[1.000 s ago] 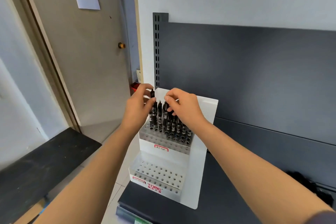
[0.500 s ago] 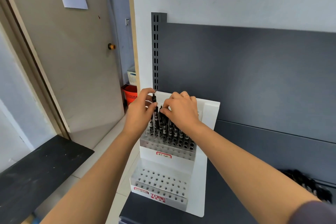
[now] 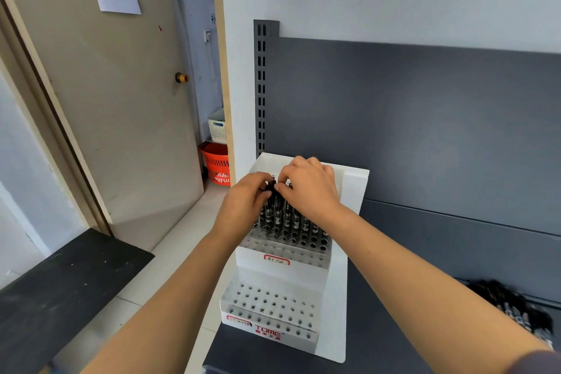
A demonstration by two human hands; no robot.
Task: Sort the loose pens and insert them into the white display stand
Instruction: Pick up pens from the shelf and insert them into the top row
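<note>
A white display stand [image 3: 337, 297] with two tiers of holes stands on the dark shelf. Several black pens [image 3: 291, 222] stand upright in the upper tier; the lower tier [image 3: 270, 310] holds none. My left hand [image 3: 246, 203] and my right hand [image 3: 309, 188] meet above the upper tier's left side, their fingertips curled on the tops of the black pens there. Exactly which pen each hand pinches is hidden by the fingers. A heap of loose black pens [image 3: 516, 307] lies on the shelf at the far right.
The stand sits at the left end of a dark grey shelf [image 3: 455, 255] with a grey back panel and slotted upright [image 3: 261, 85]. To the left are a door [image 3: 121, 100], a red basket [image 3: 217, 162], a white basket [image 3: 218, 126] and a black bench [image 3: 60, 288].
Both hands have drawn closer together over the left pens of the upper tier. The pen the left hand held high has come down level with the others. The camera shifted.
</note>
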